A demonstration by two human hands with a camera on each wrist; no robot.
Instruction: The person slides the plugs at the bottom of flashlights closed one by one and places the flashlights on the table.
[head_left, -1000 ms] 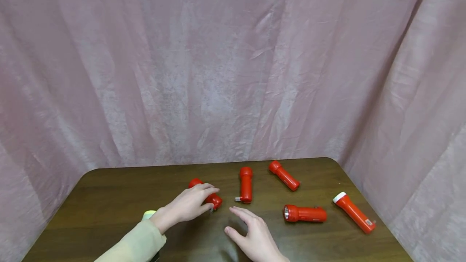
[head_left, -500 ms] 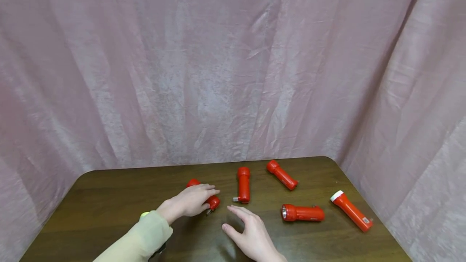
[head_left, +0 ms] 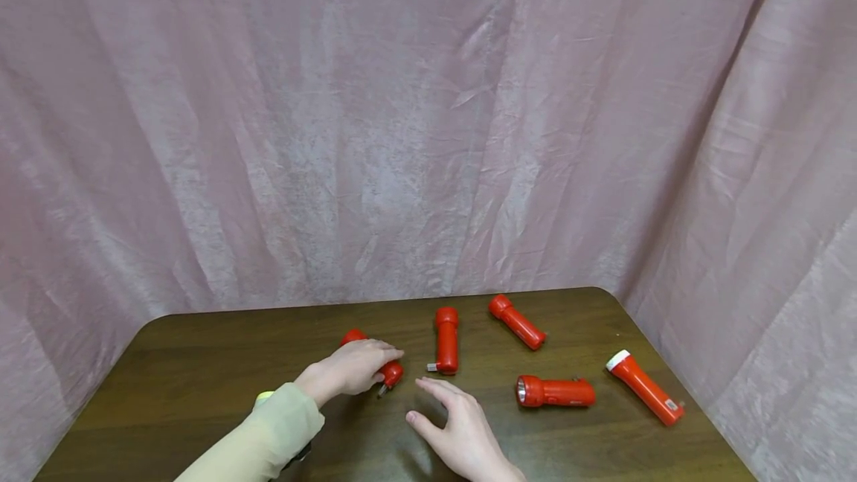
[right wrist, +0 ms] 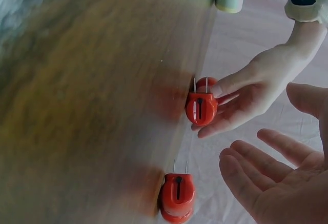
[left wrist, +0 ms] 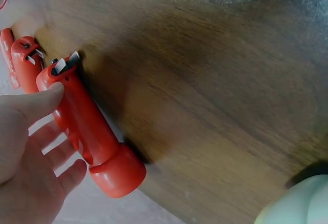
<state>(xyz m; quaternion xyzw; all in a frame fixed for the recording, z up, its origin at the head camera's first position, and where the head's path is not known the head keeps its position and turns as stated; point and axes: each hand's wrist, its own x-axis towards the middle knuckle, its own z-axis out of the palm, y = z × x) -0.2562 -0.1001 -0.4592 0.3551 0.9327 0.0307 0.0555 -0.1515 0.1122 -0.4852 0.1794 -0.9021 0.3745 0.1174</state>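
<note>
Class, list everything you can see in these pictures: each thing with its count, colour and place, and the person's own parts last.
Torch under the left hand: 1, red, left of the group on the table, two metal prongs at its tail.
Other torches: 4, red; one near the middle, one behind it to the right, one lying crosswise with its lens showing, one with a white collar near the right edge.
Table: 1, dark brown wood.
Curtain: pink, crumpled, behind and beside the table.
Sleeve: 1, pale green, on the left arm.
Left hand: fingers curled round the torch.
Right hand: open, above the table, holding nothing.
</note>
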